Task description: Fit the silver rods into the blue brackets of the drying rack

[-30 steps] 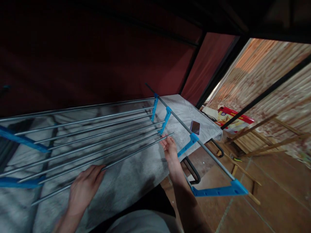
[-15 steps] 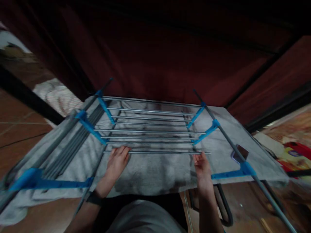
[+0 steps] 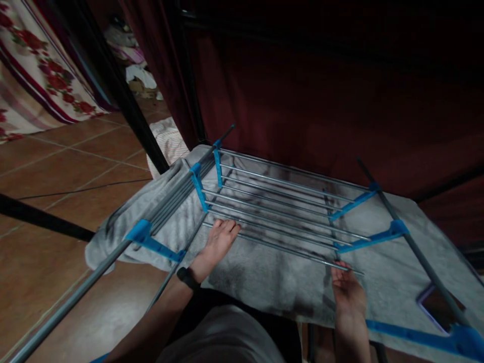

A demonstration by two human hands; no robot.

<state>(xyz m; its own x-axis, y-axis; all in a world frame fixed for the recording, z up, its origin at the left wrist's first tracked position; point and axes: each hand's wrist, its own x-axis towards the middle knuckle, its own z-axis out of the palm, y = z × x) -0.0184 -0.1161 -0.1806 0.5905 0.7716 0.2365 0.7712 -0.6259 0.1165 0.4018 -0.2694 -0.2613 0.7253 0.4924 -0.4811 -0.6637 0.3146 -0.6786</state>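
A drying rack of grey metal rods [image 3: 280, 201] with blue plastic brackets [image 3: 198, 186] lies on a grey cloth [image 3: 264, 272]. My left hand [image 3: 218, 241] grips the nearest rod [image 3: 283, 248] close to its left end, fingers curled over it. At the same rod's right end my right hand [image 3: 347, 287] is wrapped round it, fingers closed. A black band sits on my left wrist [image 3: 188, 278]. Both hands are at the near edge of the rod bank.
A phone [image 3: 438, 307] lies on the cloth at the lower right, under a side pole. A dark red curtain [image 3: 302, 101] hangs behind. Brown tiled floor [image 3: 56, 166] spreads to the left, with a floral fabric [image 3: 34, 75] and a black pole [image 3: 113, 85].
The view has swung from right to left, so the rack now lies to the right of centre. Both hands stay on the nearest rod, left and right ends.
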